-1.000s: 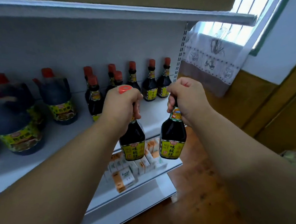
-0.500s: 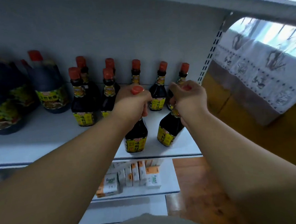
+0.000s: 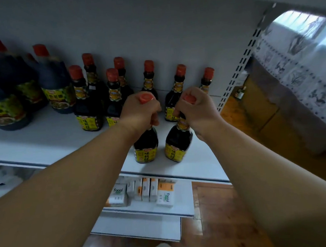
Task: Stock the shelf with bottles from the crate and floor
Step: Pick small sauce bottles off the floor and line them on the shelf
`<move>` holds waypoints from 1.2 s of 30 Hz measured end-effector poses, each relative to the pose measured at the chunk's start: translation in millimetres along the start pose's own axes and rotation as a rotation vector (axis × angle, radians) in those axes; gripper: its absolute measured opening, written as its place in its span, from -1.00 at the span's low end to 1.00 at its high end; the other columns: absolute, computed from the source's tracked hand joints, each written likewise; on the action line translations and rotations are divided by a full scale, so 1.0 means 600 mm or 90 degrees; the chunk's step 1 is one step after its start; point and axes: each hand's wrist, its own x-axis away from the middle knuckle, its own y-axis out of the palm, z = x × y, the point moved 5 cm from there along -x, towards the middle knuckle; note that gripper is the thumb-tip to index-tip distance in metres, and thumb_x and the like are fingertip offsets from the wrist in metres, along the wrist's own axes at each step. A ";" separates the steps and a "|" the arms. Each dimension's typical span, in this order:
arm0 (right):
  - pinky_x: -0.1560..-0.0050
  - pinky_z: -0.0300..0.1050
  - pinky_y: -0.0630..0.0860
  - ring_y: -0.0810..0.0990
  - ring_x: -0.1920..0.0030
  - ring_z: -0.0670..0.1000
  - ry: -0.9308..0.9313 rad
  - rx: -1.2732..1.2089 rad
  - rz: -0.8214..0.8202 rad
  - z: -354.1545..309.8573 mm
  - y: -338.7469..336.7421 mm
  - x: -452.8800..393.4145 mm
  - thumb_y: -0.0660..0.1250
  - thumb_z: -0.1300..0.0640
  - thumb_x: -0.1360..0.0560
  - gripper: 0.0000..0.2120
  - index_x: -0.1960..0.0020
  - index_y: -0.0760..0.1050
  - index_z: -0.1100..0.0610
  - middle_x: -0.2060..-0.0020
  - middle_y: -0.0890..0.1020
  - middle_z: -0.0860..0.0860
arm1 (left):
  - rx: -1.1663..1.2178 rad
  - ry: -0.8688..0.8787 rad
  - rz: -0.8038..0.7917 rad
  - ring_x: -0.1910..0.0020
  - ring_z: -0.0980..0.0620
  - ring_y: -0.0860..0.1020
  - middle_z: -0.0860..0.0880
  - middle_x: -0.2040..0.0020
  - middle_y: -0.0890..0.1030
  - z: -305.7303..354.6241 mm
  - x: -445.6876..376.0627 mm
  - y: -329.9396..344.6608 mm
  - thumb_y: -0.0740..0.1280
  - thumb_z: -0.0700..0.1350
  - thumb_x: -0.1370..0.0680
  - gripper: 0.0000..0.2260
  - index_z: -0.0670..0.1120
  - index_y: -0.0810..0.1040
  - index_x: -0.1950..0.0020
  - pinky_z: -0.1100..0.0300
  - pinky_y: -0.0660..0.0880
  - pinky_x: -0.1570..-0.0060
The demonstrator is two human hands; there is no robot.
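Left hand (image 3: 138,113) and right hand (image 3: 197,111) each wrapped, fingers curled, around the neck of 1 dark glass sauce bottle with red cap and yellow label: left bottle (image 3: 146,146), right bottle (image 3: 177,143). Both near the white metal shelf (image 3: 50,138) front edge. Right bottle tilted; could topple off on release.

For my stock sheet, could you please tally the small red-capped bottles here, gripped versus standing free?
Gripped bottles, one each in left hand and right hand: 2
Free-standing bottles: 7
Total: 9
Large jugs are cut off at the left, so not counted.
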 end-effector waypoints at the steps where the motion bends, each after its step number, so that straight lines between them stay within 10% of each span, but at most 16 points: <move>1: 0.36 -0.10 0.41 0.50 0.34 0.05 -0.006 0.006 -0.009 -0.001 -0.001 0.001 0.34 0.27 -0.38 -0.86 0.25 0.47 0.05 0.40 0.57 0.04 | -0.010 0.003 -0.011 0.54 -0.08 0.47 -0.05 0.60 0.39 0.000 -0.002 -0.001 0.26 -0.34 -0.35 -0.74 -0.09 0.39 0.51 -0.11 0.54 0.29; 9: 0.27 -0.12 0.45 0.51 0.28 0.00 0.035 0.085 0.059 0.011 -0.004 0.020 0.41 0.08 -0.44 -0.86 0.13 0.44 -0.01 0.29 0.54 -0.04 | -0.193 0.028 -0.055 0.30 -0.04 0.48 -0.07 0.32 0.52 0.005 -0.002 -0.006 0.34 -0.21 -0.44 -0.95 -0.17 0.52 0.21 0.12 0.45 0.24; 15: 0.01 0.03 0.56 0.57 0.02 0.01 -0.044 0.195 0.122 0.068 0.004 0.068 0.41 -0.15 -0.46 -0.72 -0.07 0.45 -0.06 0.04 0.59 -0.07 | -0.263 0.154 0.011 0.05 0.07 0.55 0.04 0.07 0.55 -0.071 0.053 -0.048 0.47 -0.01 -0.47 -0.71 -0.02 0.49 -0.11 0.23 0.44 0.09; 21: 0.13 -0.11 0.41 0.56 0.09 0.02 -0.026 0.258 0.014 0.054 0.008 0.031 0.33 -0.06 -0.56 -0.84 -0.04 0.38 -0.06 0.22 0.54 -0.15 | -0.352 0.158 0.019 -0.28 -0.12 0.46 -0.13 -0.31 0.47 -0.112 0.026 -0.040 0.40 0.00 -0.54 -0.52 -0.09 0.41 -0.42 0.08 0.44 -0.21; 26: 0.08 -0.11 0.43 0.54 -0.04 0.03 -0.022 0.285 0.008 0.100 0.017 0.016 0.43 -0.12 -0.46 -0.61 -0.17 0.37 -0.02 -0.06 0.54 -0.01 | -0.304 0.106 0.065 -0.26 -0.10 0.49 -0.10 -0.35 0.45 -0.140 0.024 -0.015 0.45 0.09 -0.40 -0.29 -0.05 0.30 -0.49 0.07 0.50 -0.16; 30: 0.21 -0.50 0.38 0.51 -0.06 -0.13 0.014 0.149 -0.018 0.151 0.033 0.039 0.56 0.03 -0.36 -0.32 -0.37 0.29 -0.11 -0.13 0.53 -0.14 | -0.298 0.063 0.122 -0.19 -0.14 0.53 -0.11 -0.31 0.48 -0.172 0.033 -0.005 0.54 0.06 -0.33 -0.21 -0.05 0.30 -0.49 0.03 0.53 -0.10; 36: 0.22 -0.27 0.38 0.52 0.02 -0.07 0.061 0.159 0.036 0.156 0.048 0.005 0.57 -0.08 -0.34 -0.37 -0.27 0.32 -0.06 -0.01 0.57 -0.16 | -0.331 0.016 0.138 -0.35 -0.12 0.40 -0.06 -0.42 0.37 -0.171 0.009 0.000 0.51 0.10 -0.41 -0.25 -0.03 0.25 -0.51 0.13 0.37 -0.18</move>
